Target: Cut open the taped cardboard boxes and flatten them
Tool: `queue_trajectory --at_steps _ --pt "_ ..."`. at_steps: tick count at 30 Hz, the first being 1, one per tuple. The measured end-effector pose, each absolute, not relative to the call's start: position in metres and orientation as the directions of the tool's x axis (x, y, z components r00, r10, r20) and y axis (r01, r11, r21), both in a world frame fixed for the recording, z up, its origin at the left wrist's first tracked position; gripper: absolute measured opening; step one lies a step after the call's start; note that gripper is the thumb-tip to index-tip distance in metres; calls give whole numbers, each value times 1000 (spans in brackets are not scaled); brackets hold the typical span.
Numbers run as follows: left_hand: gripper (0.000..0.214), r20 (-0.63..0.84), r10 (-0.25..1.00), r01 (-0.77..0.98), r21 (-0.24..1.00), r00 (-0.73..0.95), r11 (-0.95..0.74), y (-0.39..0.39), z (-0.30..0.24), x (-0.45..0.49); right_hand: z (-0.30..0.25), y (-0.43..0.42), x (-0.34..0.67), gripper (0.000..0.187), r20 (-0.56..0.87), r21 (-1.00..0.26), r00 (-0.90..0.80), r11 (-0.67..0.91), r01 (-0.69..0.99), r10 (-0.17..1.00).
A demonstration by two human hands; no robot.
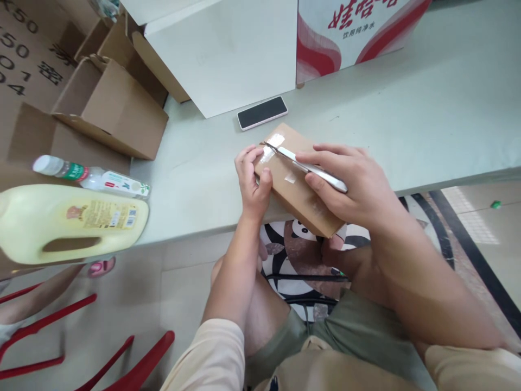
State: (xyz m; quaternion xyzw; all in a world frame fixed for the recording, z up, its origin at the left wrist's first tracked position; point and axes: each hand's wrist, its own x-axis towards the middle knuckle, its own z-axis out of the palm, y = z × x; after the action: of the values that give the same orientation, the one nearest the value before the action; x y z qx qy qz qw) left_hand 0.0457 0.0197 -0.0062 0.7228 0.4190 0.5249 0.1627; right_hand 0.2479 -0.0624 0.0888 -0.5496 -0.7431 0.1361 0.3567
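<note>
A small brown cardboard box (299, 190) lies tilted at the table's front edge, one end jutting out over my lap. My left hand (253, 182) is closed around its far left end, with the thumb on the top face. In my right hand (352, 184) is a white-handled utility knife (321, 175), its dark blade pointing to the upper left. The blade tip touches the box near shiny strips of clear tape (275, 139). A smaller tape patch sits further down the same face. Just beyond the box rests a phone (262, 113), its dark screen up.
Behind the phone stand a white box (228, 54) and a red-and-white printed carton (358, 32). Open brown cartons (118, 103) are at the left. A large pale yellow jug (73, 222) and a clear bottle (95, 176) lie near the left edge. Red chair parts (142, 364) show below, beside another person's leg.
</note>
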Motion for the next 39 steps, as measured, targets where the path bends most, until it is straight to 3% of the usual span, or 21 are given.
queue_trajectory --at_steps 21,28,34,39 --pt "55 643 762 426 669 79 -609 19 -8 47 88 -65 246 30 420 -541 -143 374 753 896" --pt "51 675 734 410 650 73 -639 22 -12 47 85 -71 253 18 570 -621 -55 473 625 820" --pt "46 699 712 401 633 72 -662 23 -13 48 82 -70 253 22 614 -642 -12 507 575 790" --pt "41 717 694 377 627 62 -682 23 -13 49 76 -68 256 21 692 -659 29 614 435 721"
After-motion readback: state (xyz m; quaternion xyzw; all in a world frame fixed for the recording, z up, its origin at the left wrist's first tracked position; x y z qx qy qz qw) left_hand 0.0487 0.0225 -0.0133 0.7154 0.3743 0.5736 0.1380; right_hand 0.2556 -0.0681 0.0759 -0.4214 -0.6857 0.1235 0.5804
